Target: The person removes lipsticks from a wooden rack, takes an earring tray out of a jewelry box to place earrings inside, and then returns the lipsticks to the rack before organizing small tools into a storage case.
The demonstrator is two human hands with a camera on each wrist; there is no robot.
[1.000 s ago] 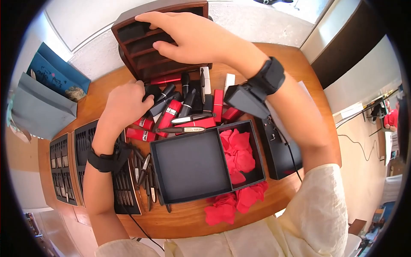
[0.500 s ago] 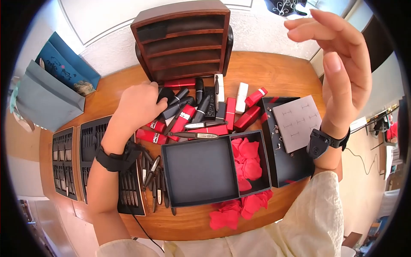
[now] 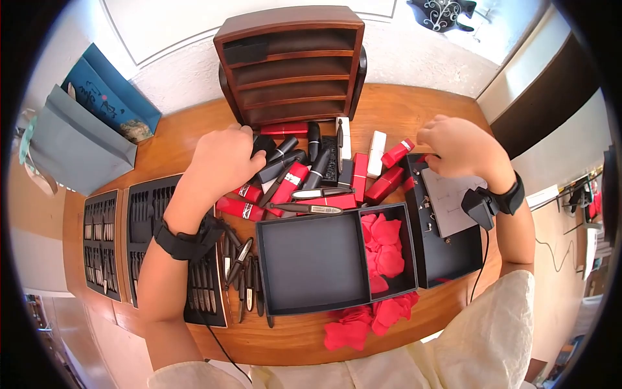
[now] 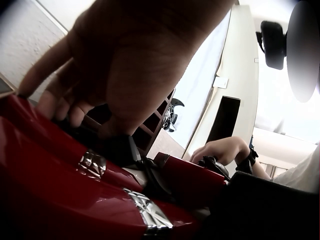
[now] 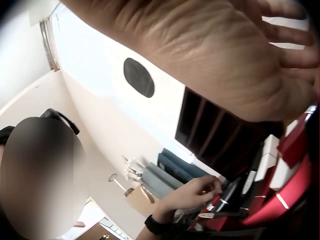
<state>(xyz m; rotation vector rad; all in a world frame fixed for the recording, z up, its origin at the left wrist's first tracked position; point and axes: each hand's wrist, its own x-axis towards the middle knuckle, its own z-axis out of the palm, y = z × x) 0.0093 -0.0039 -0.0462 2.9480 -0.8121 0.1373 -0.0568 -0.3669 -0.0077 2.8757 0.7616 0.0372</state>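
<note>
In the head view my left hand reaches to the left end of a pile of lipsticks and makeup boxes. Its fingers and thumb curve round a small black cosmetic case, partly hidden by the hand. Close by lie a black lipstick tube and red boxes with silver bands. On the right, my right hand hovers with loosely bent fingers over the far end of a black box. A grey insert card leans in that box; the right wrist view shows the fingers spread and holding nothing.
A brown wooden shelf unit stands behind the pile. In front sits a black divided box with red fabric petals in one part. Black trays and loose mascara-like tubes lie left, below paper bags.
My right hand has left the shelf, swung up to the right, then come down over the right black box. My left hand stays at the pile. The head view has shifted.
</note>
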